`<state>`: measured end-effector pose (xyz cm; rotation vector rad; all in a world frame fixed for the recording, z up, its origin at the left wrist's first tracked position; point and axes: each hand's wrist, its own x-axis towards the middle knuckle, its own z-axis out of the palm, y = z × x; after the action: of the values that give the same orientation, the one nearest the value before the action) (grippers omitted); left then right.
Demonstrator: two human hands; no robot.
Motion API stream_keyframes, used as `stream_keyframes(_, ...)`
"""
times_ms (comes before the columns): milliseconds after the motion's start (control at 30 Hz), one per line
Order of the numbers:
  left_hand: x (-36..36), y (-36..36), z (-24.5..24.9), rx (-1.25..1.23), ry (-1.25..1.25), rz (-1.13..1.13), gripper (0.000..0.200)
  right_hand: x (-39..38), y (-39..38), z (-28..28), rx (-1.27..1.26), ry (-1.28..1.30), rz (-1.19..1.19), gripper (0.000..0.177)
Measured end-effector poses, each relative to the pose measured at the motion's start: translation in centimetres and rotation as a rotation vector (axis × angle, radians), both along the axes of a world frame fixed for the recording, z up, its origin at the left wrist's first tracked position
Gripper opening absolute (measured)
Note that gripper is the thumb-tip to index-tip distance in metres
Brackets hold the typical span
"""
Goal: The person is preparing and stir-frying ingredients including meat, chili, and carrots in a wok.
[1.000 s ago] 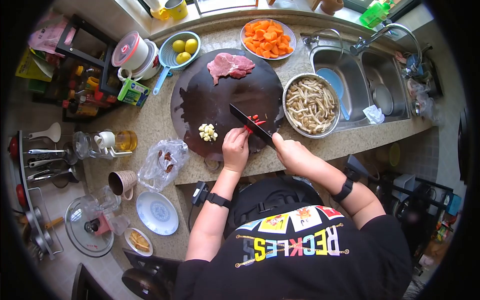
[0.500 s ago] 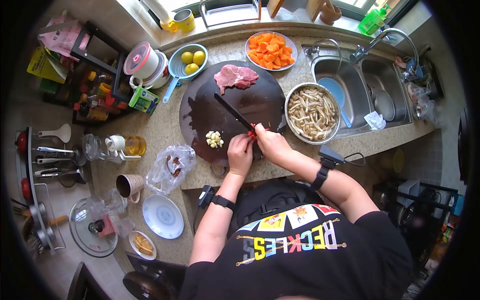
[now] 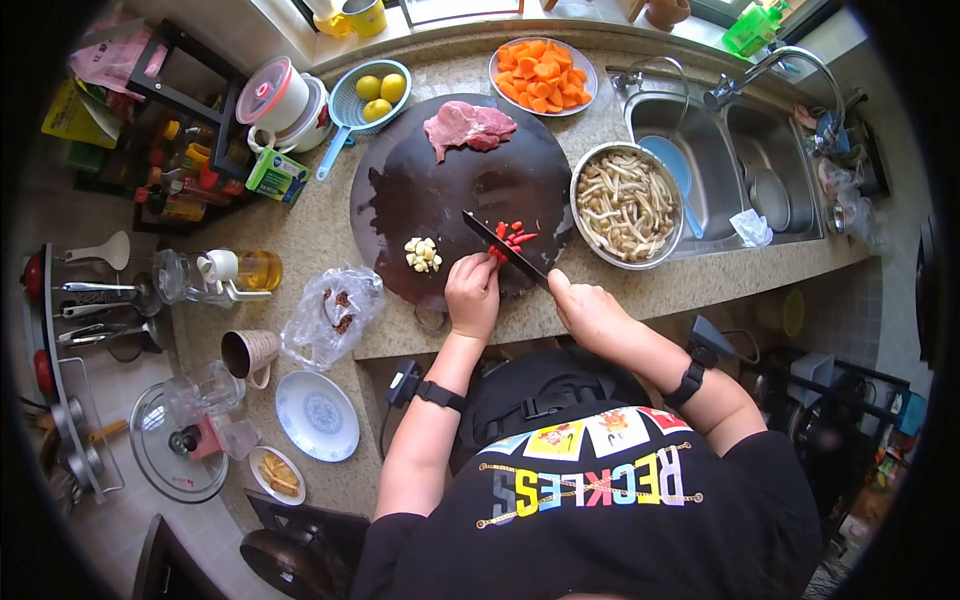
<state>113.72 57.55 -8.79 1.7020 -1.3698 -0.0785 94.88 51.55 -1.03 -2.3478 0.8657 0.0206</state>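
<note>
My right hand [image 3: 597, 315] is wrapped around the handle of a kitchen knife [image 3: 507, 241], its dark blade slanting up and left across the round cutting board [image 3: 410, 195]. My left hand [image 3: 473, 297] is closed, with its fingertips pinching red chili [image 3: 497, 255] right beside the blade. On the far side of the blade lie several cut red chili pieces [image 3: 518, 238]. Peeled garlic cloves [image 3: 422, 255] sit in a small pile left of the knife. A slab of raw meat [image 3: 468, 130] rests at the board's far edge.
A bowl of mushrooms [image 3: 627, 205] stands right of the board, near the double sink [image 3: 710, 215]. Behind are a plate of carrot chunks [image 3: 542, 76] and a blue strainer [image 3: 345, 105] with yellow fruits. To the left are a plastic bag [image 3: 325, 325], mug [image 3: 248, 352] and plate [image 3: 317, 416].
My right hand has drawn the knife rightward and toward me, across in front of my left fingertips. Cut chili pieces now show beyond the blade. The view has shifted slightly.
</note>
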Motion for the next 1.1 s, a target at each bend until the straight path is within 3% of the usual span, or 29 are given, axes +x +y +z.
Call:
stream_keyframes(133, 0.4, -0.2, 0.2, 0.002, -0.055, -0.054, 0.013, 0.7, -1.3, 1.0, 0.097, 0.063, 0.032, 0.023)
stream_keyframes(433, 0.3, -0.4, 0.1, 0.011, -0.063, -0.044, 0.011, 9.1, -2.8, -2.0, -0.017, 0.040, -0.096, 0.024)
stream_keyframes(667, 0.2, -0.3, -0.5, -0.025, -0.080, -0.005, 0.010, 7.4, -2.4, -2.3, -0.053, -0.006, -0.026, 0.023)
stream_keyframes(833, 0.1, -0.1, 0.1, -0.016, -0.024, 0.004, 0.012, 6.1, -2.6, -3.8, -0.128, -0.244, -0.026, 0.022)
stream_keyframes(1100, -0.1, 1.0, -0.1, -0.015, 0.079, 0.081, 0.012, 2.6, -0.4, -0.9, -0.089, -0.082, -0.017, 0.019)
